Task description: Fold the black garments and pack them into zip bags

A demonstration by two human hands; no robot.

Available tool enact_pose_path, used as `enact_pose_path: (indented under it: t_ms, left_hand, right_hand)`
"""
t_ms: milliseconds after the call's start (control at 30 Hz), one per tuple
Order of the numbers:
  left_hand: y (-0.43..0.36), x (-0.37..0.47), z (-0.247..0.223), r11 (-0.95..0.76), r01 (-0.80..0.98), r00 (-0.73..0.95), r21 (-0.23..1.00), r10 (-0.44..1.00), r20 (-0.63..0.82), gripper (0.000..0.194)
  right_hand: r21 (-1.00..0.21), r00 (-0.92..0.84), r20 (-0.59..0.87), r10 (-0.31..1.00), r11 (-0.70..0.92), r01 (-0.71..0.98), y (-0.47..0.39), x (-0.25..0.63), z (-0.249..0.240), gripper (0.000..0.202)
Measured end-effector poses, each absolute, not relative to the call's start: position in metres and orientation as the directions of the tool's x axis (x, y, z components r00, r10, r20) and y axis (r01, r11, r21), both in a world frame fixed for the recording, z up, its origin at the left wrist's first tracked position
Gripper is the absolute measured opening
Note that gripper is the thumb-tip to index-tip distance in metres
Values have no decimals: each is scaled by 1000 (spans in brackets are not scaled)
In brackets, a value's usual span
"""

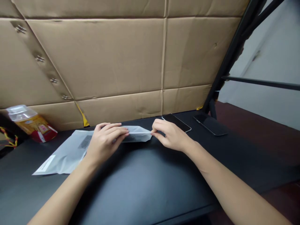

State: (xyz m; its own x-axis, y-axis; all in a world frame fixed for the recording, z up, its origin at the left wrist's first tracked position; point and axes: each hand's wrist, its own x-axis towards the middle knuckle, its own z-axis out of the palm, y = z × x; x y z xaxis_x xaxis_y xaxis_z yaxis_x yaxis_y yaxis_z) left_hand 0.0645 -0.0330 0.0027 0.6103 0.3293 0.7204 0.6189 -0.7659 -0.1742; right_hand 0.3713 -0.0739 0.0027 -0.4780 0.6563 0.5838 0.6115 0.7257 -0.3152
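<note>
A translucent white plastic bag (67, 153) with dark printing and a pale label strip lies on the black tabletop, its right end lifted a little. My left hand (105, 140) is closed on the bag's upper edge, fingers on top. The thumb and fingers of my right hand (170, 135) pinch the bag's right corner. Part of the bag is hidden beneath my left hand and wrist. Just behind my right hand lies a dark phone with a light rim (179, 122), partly covered by the hand.
A second dark phone (210, 125) lies farther right. At the left, a clear-lidded jar with a yellow and red label (35, 125) leans by some wires. Cardboard (122, 59) walls off the back, with a black metal frame (229, 62) at right.
</note>
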Motion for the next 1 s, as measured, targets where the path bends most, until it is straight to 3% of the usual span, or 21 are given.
enact_pose_path:
  t_ms: [367,567,733,1000]
  left_hand:
    - [-29,59,5,-733,643,617,-223,324,717,10]
    - [-24,55,-6,-828,556,631,-75,361,686,17]
    - [-24,57,-13,-876,467,691,-117,279,667,8]
    - [-26,57,-14,-872,481,646,-91,281,710,7]
  right_hand:
    - [-335,-401,602,691,674,659,-71,381,5,17]
    - [-423,-289,617,732,618,663,-66,384,-3,16]
    - [-460,-274,592,758,596,658,-61,385,-7,15]
    - [-528,-227,557,799,551,646,-55,387,-13,18]
